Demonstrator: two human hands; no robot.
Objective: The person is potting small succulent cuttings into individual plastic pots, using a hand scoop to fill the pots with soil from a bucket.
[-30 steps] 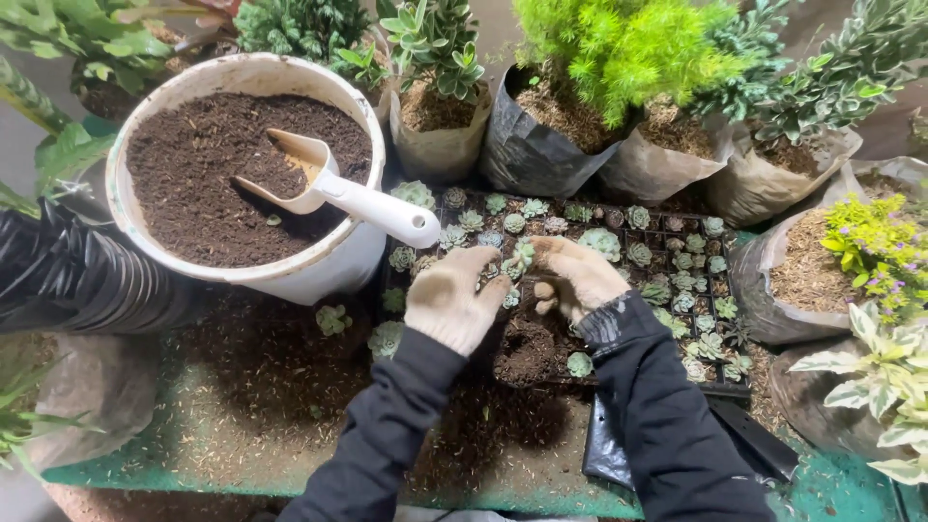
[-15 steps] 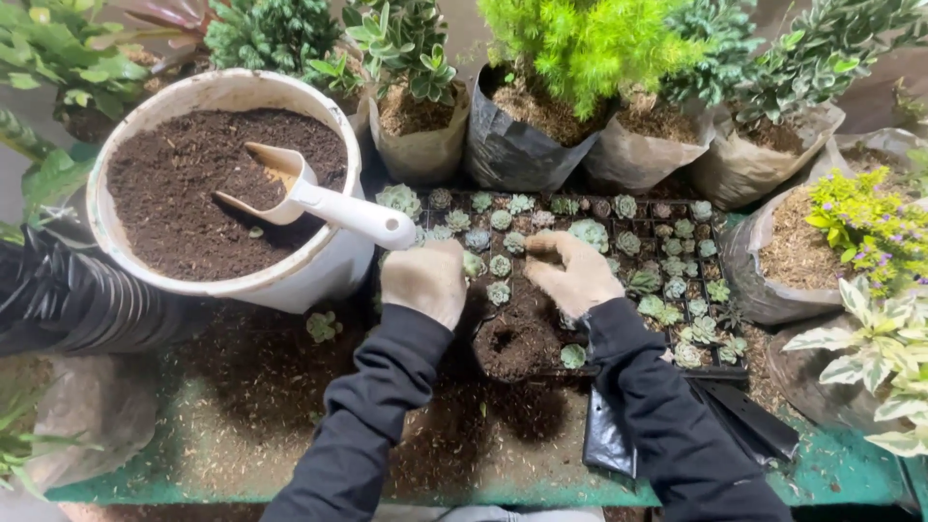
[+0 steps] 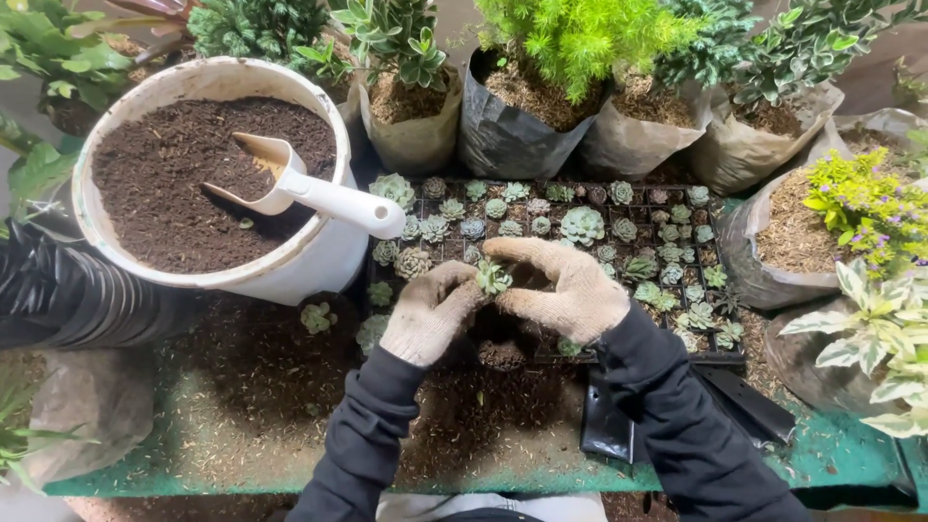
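While both gloved hands meet over the near part of a black seedling tray, a small green succulent sits pinched between them. The left hand is curled, its fingertips closed against the left side of the little rosette, and the right hand arches over from the other side, thumb and forefinger closed on the same plant, so both hands are grasping it together just above the tray. Directly below the hands, toward the person, lies a dark mound of loose soil on the tray's near edge. Beyond the fingertips the tray's cells hold many more small succulents in green and grey-green. Up and to the left of the left hand stands a large white bucket filled with dark potting mix, and a white plastic scoop rests in it with its handle jutting toward the hands. Left of the left hand a stray rosette lies on the soil-strewn green surface. Beyond the tray, well apart from the hands, stand bagged plants, among them a bright green feathery plant in a black grow bag. To the right of the right hand sits another bag with a yellow-green plant, and black plastic sheets lie near the right forearm.
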